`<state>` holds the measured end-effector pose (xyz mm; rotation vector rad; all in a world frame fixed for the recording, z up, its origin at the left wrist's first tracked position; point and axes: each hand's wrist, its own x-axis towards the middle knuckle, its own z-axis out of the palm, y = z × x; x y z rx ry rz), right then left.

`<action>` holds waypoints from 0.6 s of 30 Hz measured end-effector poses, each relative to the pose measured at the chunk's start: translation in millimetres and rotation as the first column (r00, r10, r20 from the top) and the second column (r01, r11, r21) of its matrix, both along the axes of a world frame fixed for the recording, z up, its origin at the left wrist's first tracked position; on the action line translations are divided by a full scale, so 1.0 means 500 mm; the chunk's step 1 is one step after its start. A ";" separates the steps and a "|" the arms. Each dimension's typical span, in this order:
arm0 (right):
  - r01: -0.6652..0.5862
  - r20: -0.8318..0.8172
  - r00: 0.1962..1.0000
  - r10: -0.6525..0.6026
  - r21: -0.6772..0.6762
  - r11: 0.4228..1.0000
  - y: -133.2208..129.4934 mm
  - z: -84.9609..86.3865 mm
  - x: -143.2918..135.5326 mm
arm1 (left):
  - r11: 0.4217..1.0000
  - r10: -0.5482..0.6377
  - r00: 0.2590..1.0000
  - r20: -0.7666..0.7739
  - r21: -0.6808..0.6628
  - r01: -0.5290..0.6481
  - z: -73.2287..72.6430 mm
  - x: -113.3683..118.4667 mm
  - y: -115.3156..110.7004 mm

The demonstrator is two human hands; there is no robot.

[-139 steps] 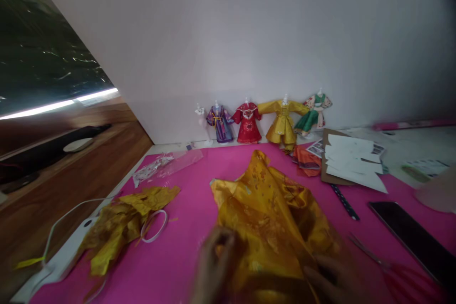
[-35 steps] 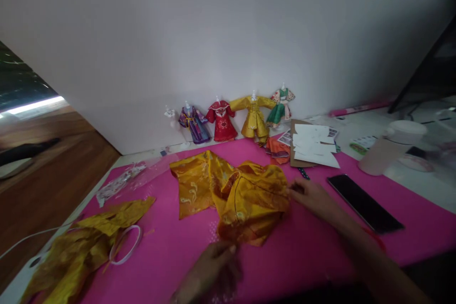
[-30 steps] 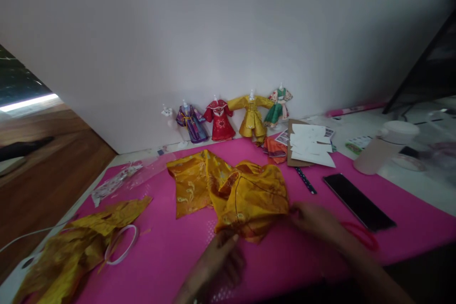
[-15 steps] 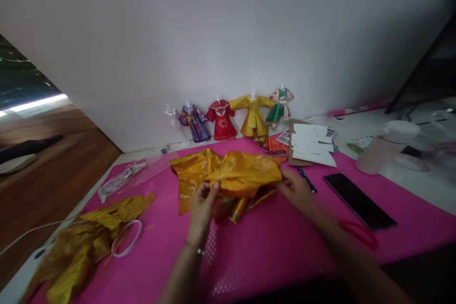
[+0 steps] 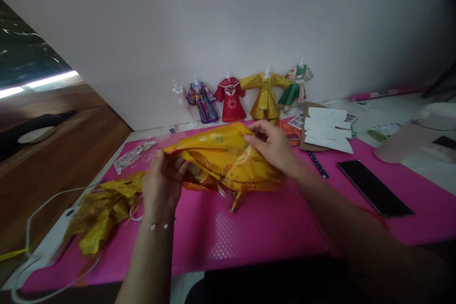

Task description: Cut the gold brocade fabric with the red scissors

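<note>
A shiny golden-yellow patterned cloth (image 5: 217, 152) is stretched between my hands, just above the pink mat (image 5: 263, 232). My left hand (image 5: 164, 178) is closed on its left corner, with some fingers curled underneath. My right hand (image 5: 272, 145) pinches its upper right edge between thumb and fingers. Below the cloth pokes a small golden roll-like piece (image 5: 235, 201), slightly blurred. More orange-gold fabric shows under the left part of the cloth, mostly hidden. To the left lies a crumpled yellow fabric piece (image 5: 101, 209), partly behind my left forearm.
Several miniature dressed stands, including a red dress (image 5: 233, 99) and a yellow robe (image 5: 266, 95), line the wall. At the right are cut white papers (image 5: 326, 128), a black phone (image 5: 374, 187) and a pale jug (image 5: 402, 140). A white cable (image 5: 59, 194) runs at the left.
My hands have spread apart, the left one moving left and the right one up, opening out the golden cloth. The view has shifted somewhat.
</note>
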<state>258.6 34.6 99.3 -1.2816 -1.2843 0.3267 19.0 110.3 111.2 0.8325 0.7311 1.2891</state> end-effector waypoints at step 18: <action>-0.012 0.198 0.972 0.127 -0.497 0.868 -0.225 -0.185 0.037 | 0.942 -0.260 0.887 -0.381 -0.301 0.146 -0.260 -0.064 -0.121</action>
